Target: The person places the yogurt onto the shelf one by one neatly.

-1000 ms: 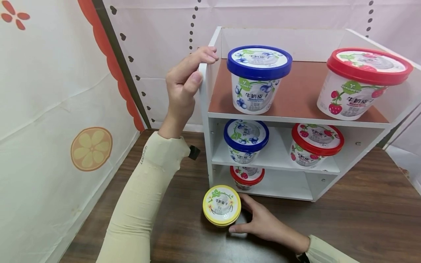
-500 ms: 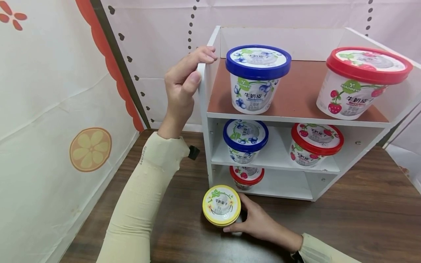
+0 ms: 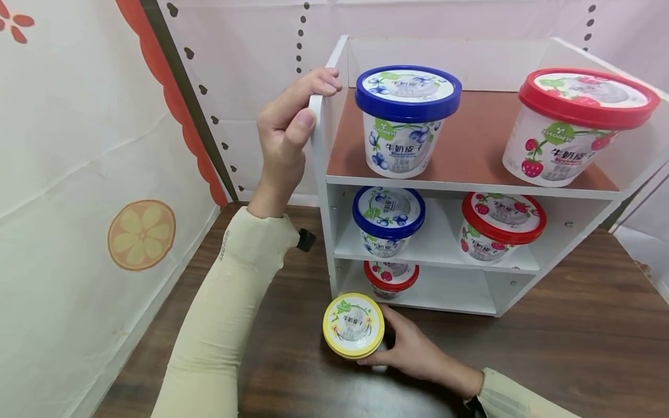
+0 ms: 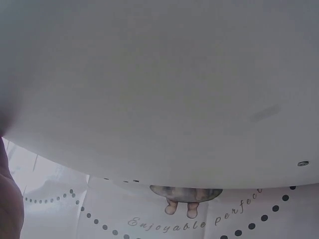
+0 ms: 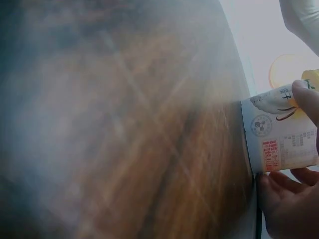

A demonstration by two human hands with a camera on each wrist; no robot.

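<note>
My left hand grips the upper front edge of the left side panel of a white shelf unit, thumb outside and fingers over the top. In the left wrist view the pale panel fills most of the picture. A small tub with a yellow lid stands on the table in front of the unit's lower left corner. Around its right side curls my right hand, thumb at the front. The right wrist view shows fingers and thumb on opposite sides of the white printed tub.
On the top shelf stand a large blueberry tub and a large strawberry tub. The middle shelf bears a smaller blue-lidded tub and a red-lidded one. A small red-lidded tub sits at the lowest shelf's left.
My right hand has closed in leftward around the yellow-lidded tub, its thumb now against the tub's front. The left hand keeps its grip on the panel; the view has shifted slightly.
</note>
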